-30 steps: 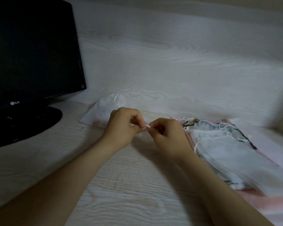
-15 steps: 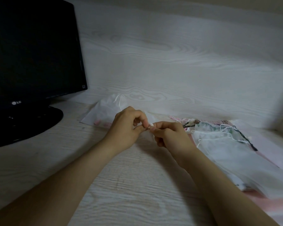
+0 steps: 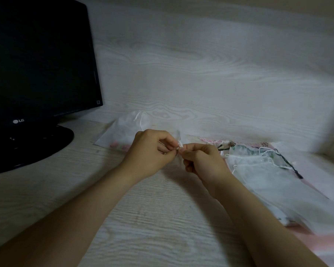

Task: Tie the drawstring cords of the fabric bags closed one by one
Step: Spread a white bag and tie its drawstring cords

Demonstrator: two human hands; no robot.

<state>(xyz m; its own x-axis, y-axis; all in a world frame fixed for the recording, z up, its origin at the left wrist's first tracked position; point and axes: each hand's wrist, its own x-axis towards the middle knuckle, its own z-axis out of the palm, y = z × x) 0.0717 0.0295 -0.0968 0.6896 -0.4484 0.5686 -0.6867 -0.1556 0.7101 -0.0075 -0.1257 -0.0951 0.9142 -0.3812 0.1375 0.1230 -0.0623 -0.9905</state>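
My left hand (image 3: 152, 151) and my right hand (image 3: 202, 160) meet fingertip to fingertip over the table's middle. Between them both pinch a thin white drawstring cord (image 3: 179, 146), which loops up a little above the fingers. The sheer bag that the cord belongs to is mostly hidden behind my hands. A sheer white bag (image 3: 123, 130) with its white cord lies flat behind my left hand. To the right lies a heap of sheer white drawstring bags (image 3: 268, 174) with loose white cords and one dark cord.
A black monitor (image 3: 39, 60) on a round black foot (image 3: 33, 145) stands at the left. The pale wood-grain table (image 3: 152, 218) ends at a matching back wall. Pink patterned fabric (image 3: 316, 241) lies under the heap at the right.
My hands stay together at the same spot. The fingers have shifted on the cord, and a small loop of it now stands up between them.
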